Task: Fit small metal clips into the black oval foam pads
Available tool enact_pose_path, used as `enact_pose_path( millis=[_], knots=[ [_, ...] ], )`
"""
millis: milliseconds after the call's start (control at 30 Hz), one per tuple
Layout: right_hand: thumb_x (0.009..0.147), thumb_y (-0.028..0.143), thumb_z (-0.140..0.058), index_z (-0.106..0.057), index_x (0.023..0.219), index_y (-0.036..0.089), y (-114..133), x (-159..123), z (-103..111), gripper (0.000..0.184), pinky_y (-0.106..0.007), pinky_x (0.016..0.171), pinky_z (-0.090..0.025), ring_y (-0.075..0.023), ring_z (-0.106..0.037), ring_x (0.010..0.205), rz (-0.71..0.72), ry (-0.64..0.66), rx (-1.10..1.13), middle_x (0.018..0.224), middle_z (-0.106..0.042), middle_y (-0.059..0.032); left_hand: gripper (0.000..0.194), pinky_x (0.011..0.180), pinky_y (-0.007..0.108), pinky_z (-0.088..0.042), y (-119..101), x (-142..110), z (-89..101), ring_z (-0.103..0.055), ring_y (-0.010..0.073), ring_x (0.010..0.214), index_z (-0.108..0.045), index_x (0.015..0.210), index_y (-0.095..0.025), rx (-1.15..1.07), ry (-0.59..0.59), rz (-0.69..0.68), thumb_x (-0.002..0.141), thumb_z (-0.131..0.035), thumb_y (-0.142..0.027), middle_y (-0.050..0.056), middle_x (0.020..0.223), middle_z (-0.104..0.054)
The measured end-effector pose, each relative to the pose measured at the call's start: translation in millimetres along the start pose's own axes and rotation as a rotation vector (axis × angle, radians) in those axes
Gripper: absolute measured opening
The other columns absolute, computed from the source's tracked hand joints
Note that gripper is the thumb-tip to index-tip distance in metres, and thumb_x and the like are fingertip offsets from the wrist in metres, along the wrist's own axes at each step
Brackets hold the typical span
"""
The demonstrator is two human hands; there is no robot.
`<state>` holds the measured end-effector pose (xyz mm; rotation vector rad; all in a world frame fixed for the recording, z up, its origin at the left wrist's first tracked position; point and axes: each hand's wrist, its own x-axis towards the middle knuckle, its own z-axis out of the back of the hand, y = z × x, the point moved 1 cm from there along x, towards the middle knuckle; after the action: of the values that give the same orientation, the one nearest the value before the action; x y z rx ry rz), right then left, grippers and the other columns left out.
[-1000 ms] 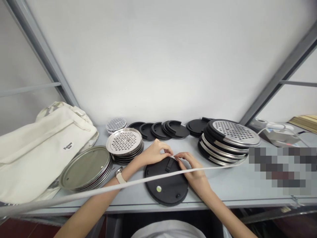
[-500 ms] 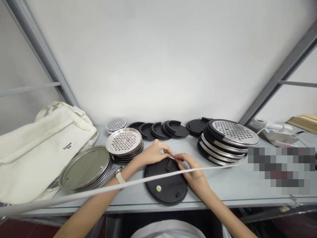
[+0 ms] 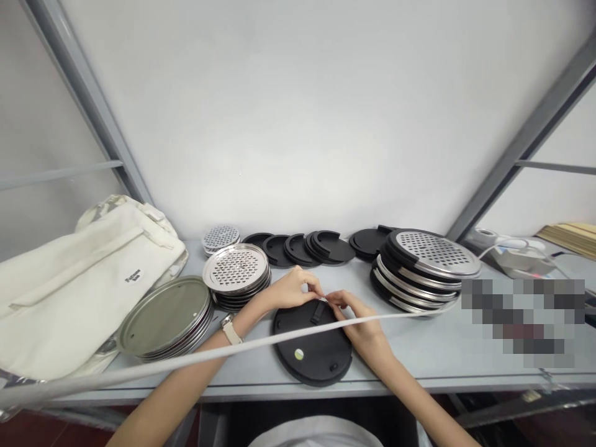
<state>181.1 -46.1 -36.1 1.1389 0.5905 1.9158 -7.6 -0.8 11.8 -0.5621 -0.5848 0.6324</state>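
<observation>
1. While two hands are working at the lower centre of the frame, one black disc (image 3: 311, 363) is lying between them on the table (image 3: 419, 347), bearing one round sticker (image 3: 298, 354) and one dark bar (image 3: 318, 313).
2. At least five black lids (image 3: 341, 249) are forming a row in the middle of the frame, and a dark pile (image 3: 367, 241) is sitting right of them.
3. Four stacks are standing around: green plates (image 3: 165, 316) at lower left, silver discs (image 3: 236, 268) and small grey discs (image 3: 221, 238) left of centre, black-and-silver discs (image 3: 433, 254) right of centre; their layers are overlapping too closely for a sure count.
4. The left hand (image 3: 298, 288) is reaching in from lower left, wrist bent, thumb and forefinger coming together at the disc's upper rim; one watch (image 3: 231, 329) is circling that wrist.
5. The right hand (image 3: 363, 320) is angling in from lower right, fingers curling at the same spot.
6. A tiny pale bit (image 3: 325, 300) is showing between the fingertips; I cannot tell which hand is gripping it.
7. One cream bag (image 3: 93, 285) is slumping at the left, hiding its contents.
8. One white cord (image 3: 270, 341) is crossing the lower frame.
</observation>
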Motion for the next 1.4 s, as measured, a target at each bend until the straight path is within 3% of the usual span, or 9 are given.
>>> enact_pose_path(
  millis=[167, 367, 833, 1000, 1067, 1233, 1400],
  knots=[
    [0.089, 0.024, -0.046, -0.058, 0.092, 0.021, -1, 0, -1, 0.013, -0.033, 0.077, -0.050, -0.0208, -0.062, 0.084, 0.010, 0.002, -0.012, 0.087, -0.065, -0.0051, 0.015, 0.082, 0.029, -0.046, 3, 0, -1.1, -0.063, 0.0152, 0.077, -0.070, 0.076, -0.021, -0.065, 0.005, 0.043, 0.079, -0.058, -0.013, 0.000, 0.079, -0.070],
    [0.088, 0.024, -0.046, -0.057, 0.087, 0.021, 2, 2, -1, 0.012, -0.033, 0.074, -0.050, -0.0205, -0.062, 0.080, 0.017, -0.005, -0.027, 0.084, -0.064, -0.0052, 0.009, 0.081, 0.026, -0.047, 5, 1, -1.2, -0.064, 0.0158, 0.080, -0.070, 0.076, -0.014, -0.178, -0.009, 0.063, 0.078, -0.061, -0.017, 0.004, 0.080, -0.070],
    [0.086, 0.024, -0.048, -0.058, 0.087, 0.021, 2, 4, 2, 0.011, -0.030, 0.072, -0.051, -0.0191, -0.064, 0.076, -0.031, 0.008, 0.015, 0.082, -0.066, -0.0041, 0.008, 0.079, 0.024, -0.047, 11, 2, -4.8, -0.064, 0.0148, 0.079, -0.070, 0.075, -0.012, -0.194, -0.006, 0.112, 0.076, -0.064, -0.018, 0.004, 0.079, -0.070],
    [0.085, 0.022, -0.049, -0.058, 0.083, 0.020, 0, -1, 2, 0.009, -0.027, 0.065, -0.049, -0.0180, -0.063, 0.069, -0.118, 0.108, 0.077, 0.074, -0.066, -0.0020, 0.009, 0.078, 0.024, -0.048, 10, -1, -7.5, -0.064, 0.0149, 0.079, -0.070, 0.078, -0.013, -0.216, 0.060, 0.120, 0.078, -0.063, -0.017, 0.004, 0.081, -0.071],
    [0.086, 0.023, -0.048, -0.057, 0.083, 0.020, 0, -5, 0, 0.010, -0.027, 0.066, -0.048, -0.0177, -0.062, 0.071, -0.138, 0.093, 0.098, 0.075, -0.065, -0.0022, 0.010, 0.077, 0.023, -0.048, 8, -3, -8.1, -0.064, 0.0148, 0.079, -0.071, 0.081, -0.013, -0.221, 0.089, 0.103, 0.079, -0.062, -0.017, 0.005, 0.082, -0.071],
    [0.086, 0.024, -0.049, -0.058, 0.082, 0.019, -1, -6, -3, 0.011, -0.028, 0.070, -0.048, -0.0179, -0.061, 0.074, -0.114, 0.017, 0.068, 0.079, -0.064, -0.0031, 0.012, 0.080, 0.024, -0.046, 12, -2, -8.7, -0.063, 0.0152, 0.082, -0.069, 0.084, -0.011, -0.194, 0.054, 0.102, 0.081, -0.061, -0.019, 0.006, 0.084, -0.070],
    [0.086, 0.024, -0.049, -0.055, 0.086, 0.019, -8, -3, -3, 0.008, -0.029, 0.072, -0.048, -0.0177, -0.060, 0.076, -0.125, 0.027, 0.101, 0.082, -0.063, -0.0045, 0.017, 0.082, 0.026, -0.045, 8, -1, -5.0, -0.060, 0.0146, 0.085, -0.065, 0.093, -0.013, -0.094, -0.028, 0.071, 0.082, -0.062, -0.026, 0.006, 0.094, -0.066]
  ],
)
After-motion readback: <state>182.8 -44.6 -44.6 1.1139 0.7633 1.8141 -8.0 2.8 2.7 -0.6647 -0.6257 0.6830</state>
